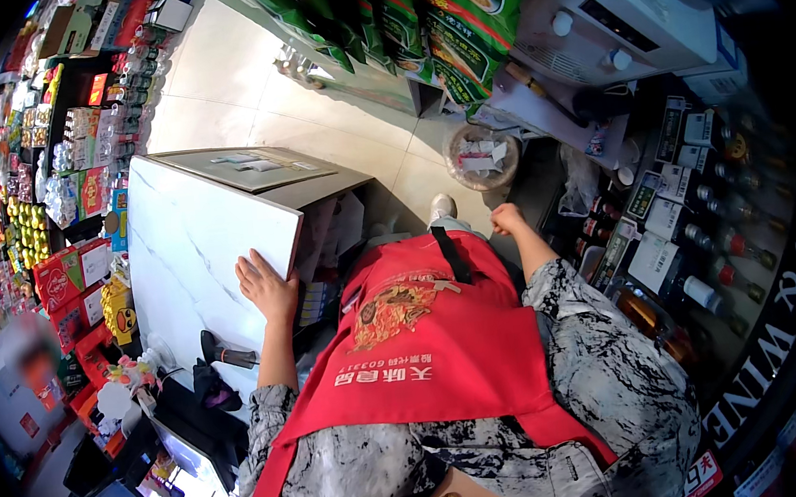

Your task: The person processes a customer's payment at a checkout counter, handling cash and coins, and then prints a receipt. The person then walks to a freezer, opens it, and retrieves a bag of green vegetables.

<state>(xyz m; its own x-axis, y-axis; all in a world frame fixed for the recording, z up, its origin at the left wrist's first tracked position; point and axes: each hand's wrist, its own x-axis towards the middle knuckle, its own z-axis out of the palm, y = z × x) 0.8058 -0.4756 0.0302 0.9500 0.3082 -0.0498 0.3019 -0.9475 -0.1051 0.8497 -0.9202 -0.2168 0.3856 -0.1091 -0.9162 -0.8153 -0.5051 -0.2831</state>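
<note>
My left hand (266, 284) rests palm down near the edge of a white marble-patterned counter (179, 219), its fingers spread and nothing held. Below that edge, an open shelf space (320, 256) with papers and small boxes shows beside me. My right hand (506, 219) hangs in the air at my other side, the fingers curled in, with no object visible in it. It is nearest to a round waste bin (454, 171) lined with a plastic bag and holding paper scraps. A red apron (444, 359) covers my front.
On the counter lie a black handheld device (228, 351) and a dark cloth-like item (214, 388), near a monitor (190, 441). Packed goods shelves (85, 135) stand left. Green food packets (463, 26), a water dispenser (585, 22) and bottle shelves (683, 221) line the right.
</note>
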